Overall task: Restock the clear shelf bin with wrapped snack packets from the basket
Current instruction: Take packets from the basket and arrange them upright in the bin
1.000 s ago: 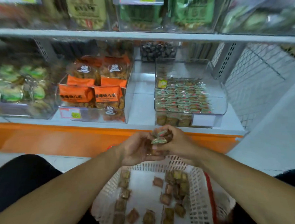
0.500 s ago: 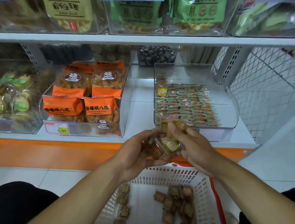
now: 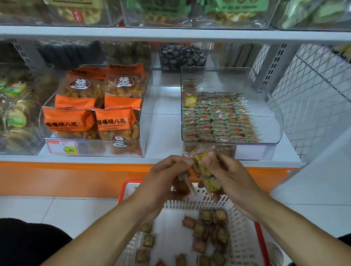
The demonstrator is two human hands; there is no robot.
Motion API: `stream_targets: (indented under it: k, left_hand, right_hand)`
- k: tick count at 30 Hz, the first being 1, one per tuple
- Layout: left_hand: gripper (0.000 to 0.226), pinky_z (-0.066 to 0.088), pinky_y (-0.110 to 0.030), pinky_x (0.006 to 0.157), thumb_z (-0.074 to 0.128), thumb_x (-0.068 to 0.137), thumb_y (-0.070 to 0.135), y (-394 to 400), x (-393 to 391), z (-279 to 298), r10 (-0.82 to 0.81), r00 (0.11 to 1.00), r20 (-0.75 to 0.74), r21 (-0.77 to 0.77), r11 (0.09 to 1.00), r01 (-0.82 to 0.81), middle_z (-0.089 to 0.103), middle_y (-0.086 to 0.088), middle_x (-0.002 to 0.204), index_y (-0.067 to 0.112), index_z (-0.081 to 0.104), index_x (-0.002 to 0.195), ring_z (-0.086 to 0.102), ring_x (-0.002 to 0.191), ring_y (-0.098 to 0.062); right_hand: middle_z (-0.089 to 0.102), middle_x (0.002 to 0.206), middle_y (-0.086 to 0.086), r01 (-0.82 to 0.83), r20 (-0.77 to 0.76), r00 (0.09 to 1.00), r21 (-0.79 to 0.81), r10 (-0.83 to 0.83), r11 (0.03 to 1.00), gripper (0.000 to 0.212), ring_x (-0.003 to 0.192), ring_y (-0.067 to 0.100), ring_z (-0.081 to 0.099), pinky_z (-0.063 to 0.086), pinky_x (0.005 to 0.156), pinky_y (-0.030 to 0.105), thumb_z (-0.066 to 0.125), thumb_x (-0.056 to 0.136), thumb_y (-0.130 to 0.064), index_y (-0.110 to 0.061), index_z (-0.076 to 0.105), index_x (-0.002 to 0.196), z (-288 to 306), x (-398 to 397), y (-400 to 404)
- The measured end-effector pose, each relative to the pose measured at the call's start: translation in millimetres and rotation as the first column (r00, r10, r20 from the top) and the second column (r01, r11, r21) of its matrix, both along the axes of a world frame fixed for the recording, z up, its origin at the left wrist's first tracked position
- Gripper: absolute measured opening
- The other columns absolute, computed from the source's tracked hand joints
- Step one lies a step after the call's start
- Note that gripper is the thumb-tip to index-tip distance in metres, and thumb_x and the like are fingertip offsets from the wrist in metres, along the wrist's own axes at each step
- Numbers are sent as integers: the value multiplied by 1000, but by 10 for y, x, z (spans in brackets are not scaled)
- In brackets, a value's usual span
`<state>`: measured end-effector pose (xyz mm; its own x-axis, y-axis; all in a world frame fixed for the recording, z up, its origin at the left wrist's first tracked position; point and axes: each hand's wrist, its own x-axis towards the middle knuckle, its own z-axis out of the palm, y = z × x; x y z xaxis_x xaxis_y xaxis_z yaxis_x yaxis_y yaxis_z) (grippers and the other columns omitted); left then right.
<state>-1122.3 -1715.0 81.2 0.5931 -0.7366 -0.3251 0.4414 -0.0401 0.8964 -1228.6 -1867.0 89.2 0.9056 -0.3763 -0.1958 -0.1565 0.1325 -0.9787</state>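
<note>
A clear shelf bin [image 3: 272,109] stands on the lower shelf at right, with rows of small wrapped snack packets [image 3: 217,118] lying inside it. Below it sits a white plastic basket [image 3: 244,236] with a red rim, and several loose wrapped packets [image 3: 210,233] lie on its bottom. Both hands are held together above the basket's far rim, just below the bin's front. My right hand [image 3: 233,181] grips a bunch of wrapped packets [image 3: 204,164]. My left hand [image 3: 162,178] pinches more packets [image 3: 185,179] beside them.
A second clear bin with orange snack bags [image 3: 103,109] sits to the left, with a 9.90 price tag [image 3: 62,147] on its front. An upper shelf [image 3: 175,33] carries more bins. A wire mesh panel [image 3: 313,82] closes the right side. An orange base strip [image 3: 68,178] runs under the shelf.
Both hands have risen with the packets from above the basket toward the bin's front, and the view has tilted up and closer to the shelf. The hands have drawn slightly apart.
</note>
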Motion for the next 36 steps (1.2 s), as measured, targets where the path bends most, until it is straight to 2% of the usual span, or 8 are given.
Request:
stream_targets:
  k: [4,8,10,14,20,26,32,36]
  left_hand:
    - [28,49,-30,52,78,80,40,5,-39,7,-43,997,67,1,999,44,62,-8,83,17,64,89,54,57,-24]
    - [24,48,-28,49,78,81,39,8,-53,8,-22,997,73,10,1000,21,61,-4,77,19,65,82,53,56,-22]
    - [22,48,-28,47,80,82,36,6,-45,11,14,998,54,-3,1000,-14,61,-5,73,20,65,80,53,54,-21]
    - [22,47,-27,46,74,82,39,-12,-9,34,61,998,-18,-21,998,-61,58,-3,69,20,65,76,52,50,-17]
    - [26,48,-27,47,77,77,43,-13,6,18,-2,1000,-30,-38,999,1,65,3,76,21,73,89,51,53,-13]
    - [11,49,-25,43,76,71,33,-15,70,-8,104,993,-50,-16,994,-105,58,-3,64,23,72,69,49,50,-12]
    - [17,48,-23,44,74,84,33,47,197,42,33,987,155,40,998,-39,64,-4,71,19,69,75,57,49,-17]
    - [28,50,-26,46,73,79,45,74,160,104,-114,966,233,63,993,102,69,-4,77,17,71,80,60,53,-20]
  right_hand:
    - [74,78,-9,5,26,1000,-130,-1,992,52,59,3,66,49,47,17,72,75,-63,-25,65,111,4,-13,41]
    - [75,88,-5,-31,5,999,-165,33,986,66,62,8,65,49,48,23,76,63,-76,-31,65,111,25,-10,48]
    - [74,97,-4,-43,10,999,-136,44,990,66,71,11,70,52,52,27,83,62,-67,-34,63,115,37,-8,43]
    - [74,97,-1,60,47,997,-57,-57,997,50,63,18,67,53,49,32,89,65,-37,-32,63,108,27,-14,57]
    - [74,85,0,107,13,994,87,-108,990,21,69,13,64,51,48,30,79,77,-34,-27,76,96,74,-17,44]
    - [74,95,20,173,28,984,93,-177,980,5,70,30,64,41,40,24,76,85,-24,-28,74,86,140,-9,-102]
    - [73,83,13,-127,-29,992,-279,124,952,21,65,20,57,44,53,31,77,86,-21,-39,78,97,313,-48,-372]
    - [74,78,-4,-191,-78,981,-331,175,924,19,55,-3,57,41,47,10,74,90,-15,-32,78,97,299,-56,-345]
